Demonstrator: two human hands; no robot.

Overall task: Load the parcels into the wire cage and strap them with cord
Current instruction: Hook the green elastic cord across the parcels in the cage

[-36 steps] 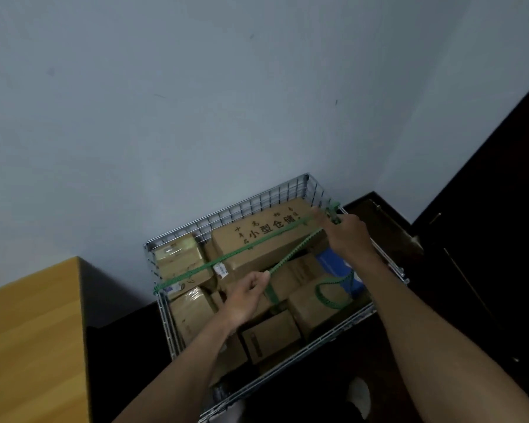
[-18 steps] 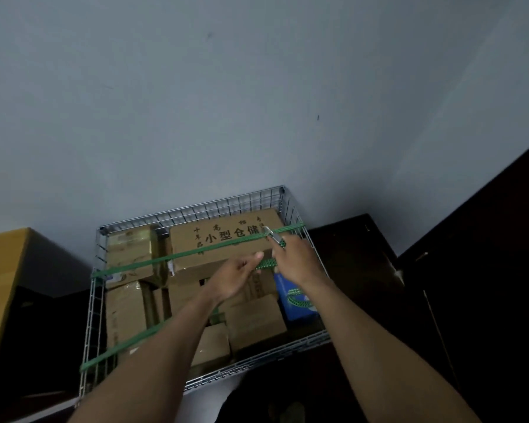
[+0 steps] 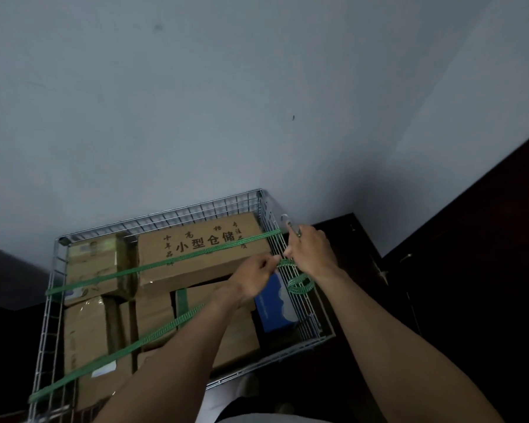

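A wire cage (image 3: 162, 215) stands against the wall, filled with several brown cardboard parcels; the largest parcel (image 3: 205, 264) bears printed characters, and a blue box (image 3: 274, 303) lies at the right side. A green cord (image 3: 171, 261) runs across the parcels from the cage's left wall to its right wall, and a second stretch runs diagonally from the lower left. My left hand (image 3: 254, 274) pinches the cord near the cage's right wall. My right hand (image 3: 310, 250) grips the cord's end with a metal hook (image 3: 287, 222) just outside that wall; a loose loop of cord hangs below it.
A pale wall (image 3: 226, 102) rises behind the cage. Dark wooden furniture (image 3: 471, 254) stands to the right, close to the cage's right wall. The floor around the cage is dark.
The view has swung left and closer. My right hand has moved from over the parcels to outside the cage's right wall with the hook; my left hand followed along the cord.
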